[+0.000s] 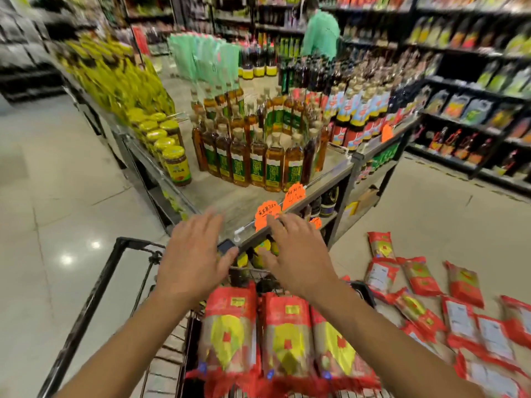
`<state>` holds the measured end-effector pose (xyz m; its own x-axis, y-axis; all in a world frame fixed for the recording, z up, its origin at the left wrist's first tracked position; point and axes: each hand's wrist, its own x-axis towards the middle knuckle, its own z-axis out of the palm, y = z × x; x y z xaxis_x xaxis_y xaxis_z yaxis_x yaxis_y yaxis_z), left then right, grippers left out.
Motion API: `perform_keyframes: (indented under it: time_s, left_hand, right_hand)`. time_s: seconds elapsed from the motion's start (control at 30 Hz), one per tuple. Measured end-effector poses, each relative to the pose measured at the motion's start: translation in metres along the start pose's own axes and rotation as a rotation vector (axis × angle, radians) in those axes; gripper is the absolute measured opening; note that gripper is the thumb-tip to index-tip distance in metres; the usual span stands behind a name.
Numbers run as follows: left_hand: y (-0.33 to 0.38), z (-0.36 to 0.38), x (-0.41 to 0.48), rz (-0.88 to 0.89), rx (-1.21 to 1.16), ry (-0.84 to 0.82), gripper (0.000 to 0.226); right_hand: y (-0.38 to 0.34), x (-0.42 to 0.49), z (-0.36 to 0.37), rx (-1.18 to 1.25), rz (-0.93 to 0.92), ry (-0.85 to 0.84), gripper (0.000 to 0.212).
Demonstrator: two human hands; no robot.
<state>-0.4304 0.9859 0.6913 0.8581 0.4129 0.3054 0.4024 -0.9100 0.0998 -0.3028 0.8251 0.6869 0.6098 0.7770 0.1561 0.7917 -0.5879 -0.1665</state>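
Item: red packets (287, 337), three side by side in the cart (94, 291); loose packets (459, 311) lie right of the cart.
Handling: probably light, soft film, crushable contents; grasp along the long sides.
Left hand (195, 259), right hand (298, 254): fingers spread, empty, above the cart's far end.

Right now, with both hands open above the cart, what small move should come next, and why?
Probably lower the left hand and right hand onto the red packets in the cart and grip one: both hands hold nothing and hover close to their tops.
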Motion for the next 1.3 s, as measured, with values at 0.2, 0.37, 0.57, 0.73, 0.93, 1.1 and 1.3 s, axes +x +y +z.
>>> perform_keyframes:
  time_s: [0.2,0.37,0.57,0.73,0.93,1.1,1.3]
  left_hand:
    - [0.039,-0.072,0.004,0.161,0.054,0.14,0.079]
    - [0.097,-0.066,0.018,0.332,-0.026,0.094,0.078]
    - [0.213,-0.044,0.012,0.629,-0.2,0.004,0.072]
    - [0.303,-0.042,-0.021,0.882,-0.228,-0.047,0.082]
    - [0.388,-0.057,-0.087,1.062,-0.285,-0.073,0.08]
    - [0.433,-0.07,-0.157,1.159,-0.348,-0.11,0.076]
    - [0.479,-0.094,-0.236,1.205,-0.349,-0.111,0.077]
  right_hand:
    - [-0.001,-0.03,-0.075,-0.03,0.064,0.187,0.069]
    - [0.045,-0.082,-0.096,-0.097,0.277,0.211,0.071]
    - [0.108,-0.195,-0.111,-0.132,0.663,0.212,0.067]
    - [0.133,-0.3,-0.13,-0.152,0.923,0.24,0.067]
    - [0.136,-0.42,-0.145,-0.111,1.128,0.312,0.076]
    - [0.125,-0.514,-0.154,-0.072,1.213,0.342,0.069]
    - [0.103,-0.611,-0.17,-0.077,1.285,0.335,0.071]
